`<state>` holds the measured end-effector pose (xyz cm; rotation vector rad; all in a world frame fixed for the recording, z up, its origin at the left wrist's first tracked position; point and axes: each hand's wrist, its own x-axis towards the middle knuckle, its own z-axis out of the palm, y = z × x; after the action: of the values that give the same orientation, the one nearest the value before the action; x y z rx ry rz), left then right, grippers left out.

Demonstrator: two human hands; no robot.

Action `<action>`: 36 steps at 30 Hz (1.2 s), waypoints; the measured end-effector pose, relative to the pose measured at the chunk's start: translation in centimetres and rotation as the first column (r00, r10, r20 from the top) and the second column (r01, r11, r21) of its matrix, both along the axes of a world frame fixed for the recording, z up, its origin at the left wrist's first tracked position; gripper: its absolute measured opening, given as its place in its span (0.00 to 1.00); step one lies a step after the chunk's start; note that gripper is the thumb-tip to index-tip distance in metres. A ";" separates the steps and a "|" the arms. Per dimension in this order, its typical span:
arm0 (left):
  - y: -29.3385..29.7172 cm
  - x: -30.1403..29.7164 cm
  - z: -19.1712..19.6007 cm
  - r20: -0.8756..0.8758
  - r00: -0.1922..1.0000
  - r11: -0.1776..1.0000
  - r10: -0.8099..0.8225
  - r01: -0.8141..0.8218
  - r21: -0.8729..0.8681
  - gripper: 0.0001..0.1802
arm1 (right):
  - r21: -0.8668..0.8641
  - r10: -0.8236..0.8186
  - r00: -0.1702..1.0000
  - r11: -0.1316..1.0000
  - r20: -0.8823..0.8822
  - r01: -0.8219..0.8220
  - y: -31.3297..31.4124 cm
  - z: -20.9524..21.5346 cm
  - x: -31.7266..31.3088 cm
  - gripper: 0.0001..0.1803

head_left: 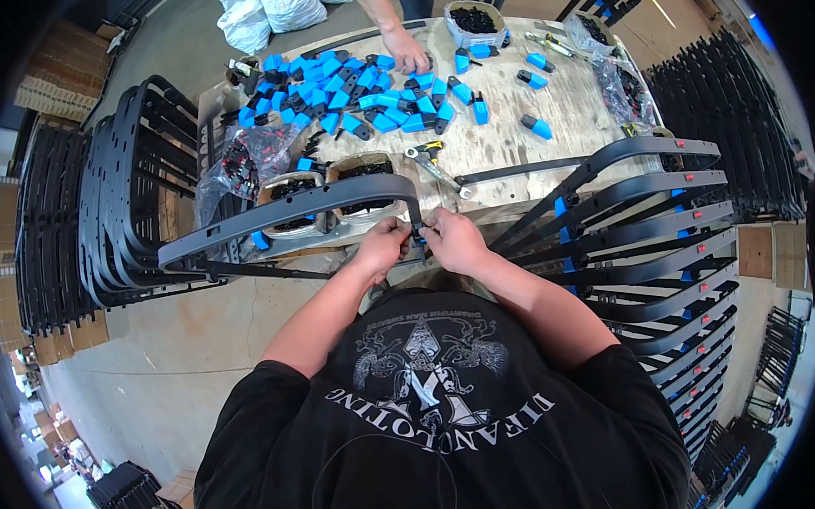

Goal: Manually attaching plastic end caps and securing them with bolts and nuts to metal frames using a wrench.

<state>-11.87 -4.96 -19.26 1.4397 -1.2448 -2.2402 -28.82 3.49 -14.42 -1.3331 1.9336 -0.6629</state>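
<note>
Black frame (287,206): I see its end at the tabletop's (503,147) near edge.
Left hand (384,245): fingers curled tight, pinching at that end.
Right hand (455,241): thumb and fingers closed there too.
Blue-and-black pieces (338,99): heaped farther back.

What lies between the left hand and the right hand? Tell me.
In the head view, the bent end of the curved black frame sits between the left hand and right hand, with a small blue piece showing there.
</note>
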 end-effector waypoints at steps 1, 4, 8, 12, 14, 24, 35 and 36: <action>-0.2 0.5 -0.3 -0.123 0.992 0.998 -0.022 0.013 -0.068 0.04 | 0.006 0.001 1.000 1.000 -0.012 -0.001 0.0 0.2 0.1 0.13; -0.2 0.8 0.4 -0.184 0.983 0.976 -0.003 -0.037 -0.214 0.02 | -0.027 0.001 1.000 1.000 -0.006 -0.001 0.1 0.0 0.0 0.14; -0.3 0.1 1.2 0.145 0.983 0.993 -0.115 0.110 0.042 0.09 | -0.039 0.017 1.000 0.999 -0.021 -0.018 0.0 -0.7 -0.2 0.14; -0.3 0.6 0.4 0.239 0.952 0.923 -0.192 0.258 -0.285 0.18 | -0.032 0.029 0.999 0.999 -0.018 -0.029 -0.2 -0.3 0.3 0.13; -0.1 0.7 1.5 0.347 0.911 0.817 -0.224 0.370 -0.443 0.16 | -0.063 0.019 1.000 0.998 -0.025 -0.021 0.0 -0.4 0.4 0.12; -3.5 5.1 4.7 0.343 0.937 0.300 -0.061 0.345 -0.889 0.14 | -0.095 -0.123 0.974 0.985 0.191 0.143 2.3 -3.2 1.0 0.16; -16.5 11.6 -0.3 0.887 0.422 0.463 -0.190 0.835 -0.298 0.34 | 0.049 -0.464 0.854 0.883 0.236 0.466 10.8 -6.1 5.7 0.16; -17.0 12.6 -1.5 0.874 0.465 0.469 -0.139 0.808 -0.355 0.31 | 0.050 -0.456 0.859 0.888 0.231 0.458 11.1 -6.0 6.2 0.16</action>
<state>0.71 -21.93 -20.80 1.7390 -2.8316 -0.7949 -22.57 14.61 -20.37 -0.7462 2.0577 -1.0095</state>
